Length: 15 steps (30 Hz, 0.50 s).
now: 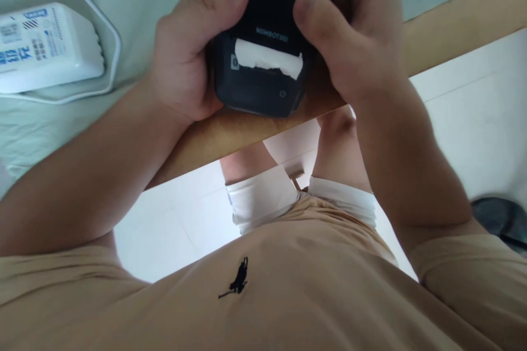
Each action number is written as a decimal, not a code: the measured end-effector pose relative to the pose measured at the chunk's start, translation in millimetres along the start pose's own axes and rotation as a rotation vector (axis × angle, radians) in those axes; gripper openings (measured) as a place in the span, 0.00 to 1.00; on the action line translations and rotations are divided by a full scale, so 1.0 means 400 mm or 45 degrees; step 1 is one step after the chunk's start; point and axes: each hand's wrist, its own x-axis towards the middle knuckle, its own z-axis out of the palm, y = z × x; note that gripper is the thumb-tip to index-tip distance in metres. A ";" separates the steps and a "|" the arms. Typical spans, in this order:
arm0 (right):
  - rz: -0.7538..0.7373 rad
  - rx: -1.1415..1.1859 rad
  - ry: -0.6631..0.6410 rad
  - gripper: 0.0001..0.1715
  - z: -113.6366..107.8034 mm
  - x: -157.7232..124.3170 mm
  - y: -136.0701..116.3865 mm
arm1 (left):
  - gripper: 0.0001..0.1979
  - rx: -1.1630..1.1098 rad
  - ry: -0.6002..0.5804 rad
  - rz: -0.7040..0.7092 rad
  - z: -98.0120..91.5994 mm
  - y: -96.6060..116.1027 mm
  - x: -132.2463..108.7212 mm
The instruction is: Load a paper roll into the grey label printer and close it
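A black handheld label printer (267,71) marked NIIMBOT is gripped from both sides just above the wooden table edge (444,46). My left hand (185,60) wraps its left side, thumb resting on the top face. Closed round the right side is my right hand (354,38), with its thumb on the face too. A torn strip of white label paper (267,58) sticks out of the printer's slot between the two thumbs.
A white pack with blue print (45,46) lies in a white tray (111,60) at the left on a pale green table cover (33,126). Below the table edge are my knees, white shorts and the white floor.
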 end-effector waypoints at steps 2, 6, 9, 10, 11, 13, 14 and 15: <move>0.004 -0.014 0.007 0.27 0.001 -0.002 -0.002 | 0.37 0.165 -0.159 0.020 -0.002 -0.001 0.001; 0.039 -0.035 0.034 0.23 0.000 -0.003 -0.006 | 0.23 0.189 -0.312 0.075 -0.027 -0.011 0.007; -0.027 0.004 -0.003 0.24 -0.001 -0.001 -0.006 | 0.18 0.149 -0.427 0.112 -0.044 -0.018 0.010; -0.043 0.013 -0.021 0.25 -0.001 0.000 -0.004 | 0.18 0.146 -0.444 0.108 -0.046 -0.019 0.010; -0.054 0.019 -0.028 0.25 0.000 0.001 -0.002 | 0.17 0.142 -0.452 0.099 -0.046 -0.019 0.010; -0.076 0.032 -0.017 0.25 0.004 0.002 0.006 | 0.19 0.132 -0.452 0.082 -0.038 -0.016 0.009; -0.097 0.048 0.004 0.25 0.006 0.002 0.010 | 0.23 0.121 -0.411 0.063 -0.032 -0.013 0.008; -0.119 0.065 0.024 0.26 0.009 0.002 0.012 | 0.27 0.093 -0.281 0.013 -0.026 -0.009 0.008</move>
